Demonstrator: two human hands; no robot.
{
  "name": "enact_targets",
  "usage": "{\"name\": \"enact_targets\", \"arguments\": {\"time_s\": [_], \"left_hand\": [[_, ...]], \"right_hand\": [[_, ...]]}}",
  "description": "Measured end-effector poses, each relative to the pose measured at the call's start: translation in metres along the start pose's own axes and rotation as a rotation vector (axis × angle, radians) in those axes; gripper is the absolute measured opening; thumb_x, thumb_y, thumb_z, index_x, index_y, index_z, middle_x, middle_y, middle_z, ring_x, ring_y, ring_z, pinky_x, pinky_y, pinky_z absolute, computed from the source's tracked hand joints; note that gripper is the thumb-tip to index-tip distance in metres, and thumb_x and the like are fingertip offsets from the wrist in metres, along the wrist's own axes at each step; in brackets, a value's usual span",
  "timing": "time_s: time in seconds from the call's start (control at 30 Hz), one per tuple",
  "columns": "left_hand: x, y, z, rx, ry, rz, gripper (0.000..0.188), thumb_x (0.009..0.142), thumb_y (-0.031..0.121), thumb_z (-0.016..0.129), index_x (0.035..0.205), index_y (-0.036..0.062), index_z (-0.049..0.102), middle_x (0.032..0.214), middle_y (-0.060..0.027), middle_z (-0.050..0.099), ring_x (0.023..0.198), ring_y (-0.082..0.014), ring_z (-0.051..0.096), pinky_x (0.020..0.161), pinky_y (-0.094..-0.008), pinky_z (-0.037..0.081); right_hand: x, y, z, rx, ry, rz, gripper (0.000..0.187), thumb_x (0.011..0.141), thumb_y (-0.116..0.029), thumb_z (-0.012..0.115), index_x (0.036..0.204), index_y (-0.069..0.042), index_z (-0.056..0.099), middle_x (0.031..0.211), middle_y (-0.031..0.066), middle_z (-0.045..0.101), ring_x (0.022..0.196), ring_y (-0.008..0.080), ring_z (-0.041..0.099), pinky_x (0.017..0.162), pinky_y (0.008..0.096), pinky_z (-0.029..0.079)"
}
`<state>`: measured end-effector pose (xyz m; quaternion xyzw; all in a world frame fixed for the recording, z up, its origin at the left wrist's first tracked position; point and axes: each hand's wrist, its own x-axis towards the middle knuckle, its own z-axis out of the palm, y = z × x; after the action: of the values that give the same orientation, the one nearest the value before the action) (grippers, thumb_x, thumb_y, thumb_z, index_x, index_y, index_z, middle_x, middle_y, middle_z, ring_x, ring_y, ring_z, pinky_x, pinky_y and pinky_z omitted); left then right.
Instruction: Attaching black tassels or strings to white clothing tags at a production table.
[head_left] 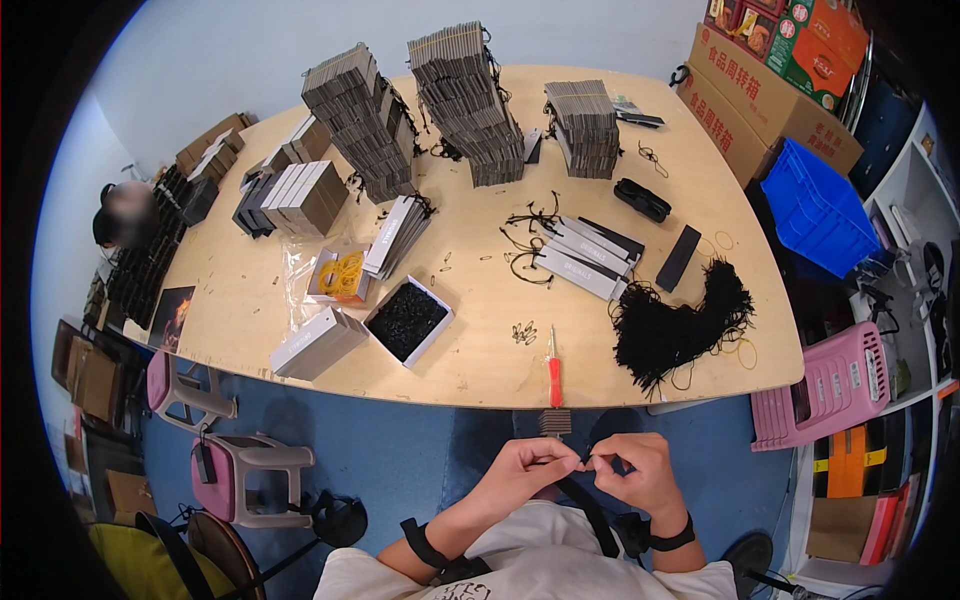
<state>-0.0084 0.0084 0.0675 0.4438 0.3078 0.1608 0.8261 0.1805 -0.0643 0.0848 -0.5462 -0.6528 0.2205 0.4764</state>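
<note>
Just off the near edge of the bench (470, 365), the left hand (535, 465) and right hand (640, 470) meet, fingertips pinching a small dark piece (587, 459), too tiny to identify. A red-handled tool (555, 380) lies near, black cords (680, 325) right, grey stacks (465, 105) far; blue floor (375, 455) spreads below.

item (586, 462) pinched between left hand (528, 470), right hand (641, 474): too small to tell

Red handle on pointed tool (555, 383) just fwd of L hand (532, 470) & R hand (640, 473), blk cord heap (680, 325) fwd-R, blk bits (405, 320) in wht tray (432, 345) fwd-L, yel bands (343, 272) beyond, gry card stacks (465, 110) far fwd, blue crate (820, 212) far fwd-R.
</note>
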Motion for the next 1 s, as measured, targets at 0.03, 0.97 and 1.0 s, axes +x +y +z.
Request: {"name": "enact_targets", "arguments": {"time_s": [0.03, 0.97, 1.0], "left_hand": [[0.000, 0.001, 0.000, 0.000, 0.000, 0.000, 0.016, 0.095, 0.015, 0.063, 0.096, 0.0008, 0.070, 0.076, 0.0070, 0.059, 0.068, 0.0001, 0.042, 0.065, -0.0174, 0.035], [-0.001, -0.007, -0.005, 0.655, -0.040, 0.307, 0.009, 0.093, 0.007, 0.063, 0.087, -0.0001, 0.060, 0.065, -0.0033, 0.058, 0.057, -0.0086, 0.053, 0.053, -0.0248, 0.041], [0.000, -0.005, -0.004, 0.809, -0.062, 0.381, 0.006, 0.092, 0.005, 0.062, 0.089, -0.0002, 0.060, 0.070, -0.0061, 0.062, 0.060, -0.0121, 0.057, 0.055, -0.0264, 0.043]], "right_hand": [[0.000, -0.001, -0.001, 0.000, 0.000, 0.000, 0.009, 0.072, 0.000, 0.068, 0.079, -0.005, 0.065, 0.069, 0.0031, 0.068, 0.048, 0.0123, 0.053, 0.044, 0.0242, 0.039], [-0.009, 0.002, -0.018, -0.242, -0.350, -0.050, 0.009, 0.076, -0.010, 0.074, 0.080, -0.008, 0.067, 0.068, 0.0055, 0.065, 0.058, 0.0225, 0.063, 0.052, 0.0301, 0.049], [-0.011, 0.005, -0.019, -0.224, -0.346, -0.008, 0.009, 0.076, -0.010, 0.074, 0.082, -0.008, 0.068, 0.068, 0.0060, 0.065, 0.058, 0.0229, 0.063, 0.052, 0.0300, 0.049]]}}
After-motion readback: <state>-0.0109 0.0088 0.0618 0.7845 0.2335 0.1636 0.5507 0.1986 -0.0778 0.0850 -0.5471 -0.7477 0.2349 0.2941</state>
